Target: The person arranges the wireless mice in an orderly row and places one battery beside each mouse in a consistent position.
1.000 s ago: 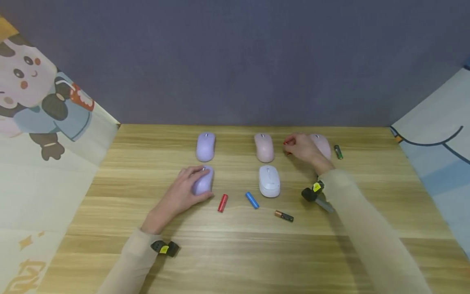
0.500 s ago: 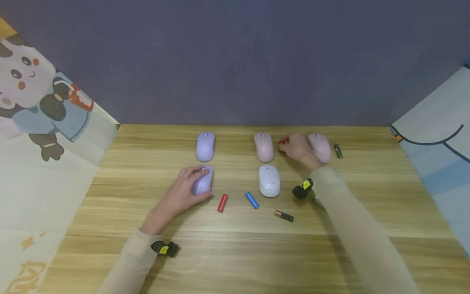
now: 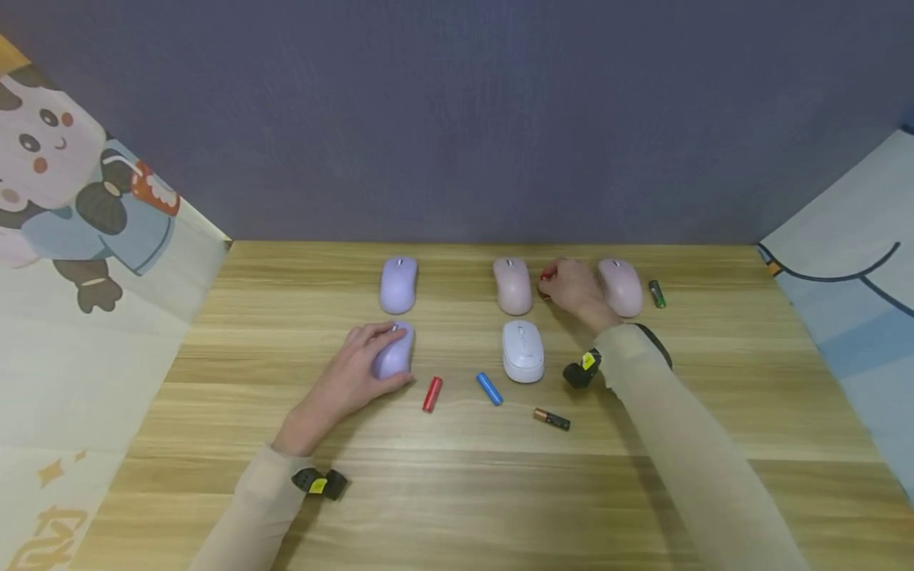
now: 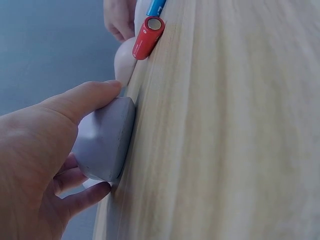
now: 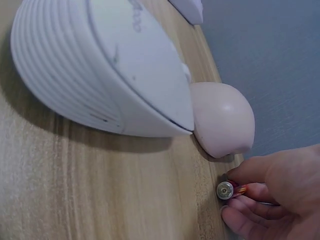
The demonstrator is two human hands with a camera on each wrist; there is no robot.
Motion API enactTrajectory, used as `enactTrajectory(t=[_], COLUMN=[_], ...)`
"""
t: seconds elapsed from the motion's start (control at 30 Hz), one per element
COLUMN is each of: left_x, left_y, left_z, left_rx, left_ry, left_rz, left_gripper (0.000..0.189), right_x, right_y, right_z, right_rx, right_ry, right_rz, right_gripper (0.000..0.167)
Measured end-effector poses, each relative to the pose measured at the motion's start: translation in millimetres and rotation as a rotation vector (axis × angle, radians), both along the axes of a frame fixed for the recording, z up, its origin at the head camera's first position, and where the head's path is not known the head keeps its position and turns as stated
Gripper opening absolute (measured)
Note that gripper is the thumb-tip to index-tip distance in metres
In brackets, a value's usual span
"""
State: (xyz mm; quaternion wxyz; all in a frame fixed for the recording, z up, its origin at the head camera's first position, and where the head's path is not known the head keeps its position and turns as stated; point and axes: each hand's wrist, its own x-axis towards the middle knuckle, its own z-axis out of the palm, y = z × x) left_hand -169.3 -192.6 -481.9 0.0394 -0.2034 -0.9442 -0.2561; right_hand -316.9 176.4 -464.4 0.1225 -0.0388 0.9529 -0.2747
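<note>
My left hand (image 3: 347, 371) holds the nearer purple mouse (image 3: 395, 358) on the table. In the left wrist view its thumb lies along one side of that mouse (image 4: 107, 137) and the fingers curl round the other. At the back, between the left pink mouse (image 3: 512, 285) and the right pink mouse (image 3: 620, 287), is my right hand (image 3: 577, 289). It pinches a red battery (image 5: 226, 190) low at the tabletop, its end facing the right wrist camera. Fingers cover most of this battery.
On the wooden table (image 3: 457, 507) are another purple mouse (image 3: 398, 284) and a white mouse (image 3: 524, 351). Loose batteries lie about: red (image 3: 432, 394), blue (image 3: 489, 388), black-and-copper (image 3: 552, 419) and green-and-black (image 3: 657, 294). A dark panel (image 3: 457, 119) borders the back edge.
My right hand has shifted left with the red battery, away from the right pink mouse and closer to the left one. The left hand keeps its place on the purple mouse.
</note>
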Motion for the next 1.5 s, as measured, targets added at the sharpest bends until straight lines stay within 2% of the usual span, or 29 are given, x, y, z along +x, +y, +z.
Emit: enactTrajectory(t=[0.5,1.5], left_x=[-0.3,2.3], left_y=[0.5,1.4], left_z=[-1.3,3.9], left_rx=[0.006,-0.008], left_ry=[0.017,-0.001], left_rz=[-0.004,0.005], left_gripper=[0.074,0.074], right_x=[-1.1,9.2], right_y=[-2,2], right_z=[-2.2,2.2], right_rx=[0.028,-0.016], right_ry=[-0.022,0.034], right_rz=[0.010,0.049], right_gripper=[0.039,0.048])
